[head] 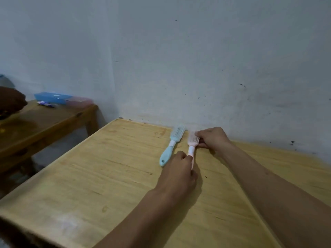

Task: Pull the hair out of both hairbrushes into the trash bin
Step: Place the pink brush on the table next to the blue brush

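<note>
My left hand (180, 169) is closed around the handle of the pink hairbrush (192, 146), and my right hand (211, 137) grips its bristled head from the right, fingertips (198, 134) pressed in among the bristles. The brush lies at the far side of the tabletop (89, 176), close to the wall, with the blue hairbrush (171, 146) just beside it on the left, untouched.

The biggest risk I see is the bin: no trash bin is in view, so whatever hair I pull free has nowhere to go yet. If I tug strands loose here, they may drop on the tabletop or cling to my fingers. I also cannot make out any hair in the bristles, as the head is blurred and half covered, so I might pinch bristles instead and bend them. Pulling hard while my left hand holds only the thin handle could twist the brush out of my grip or knock the blue one aside, since they lie so close.

Counting: two hairbrushes, one pink and one blue; two hands, both on the pink one; no bin visible. On the side table (53, 122) to the far left I count one blue box (52, 97).
</note>
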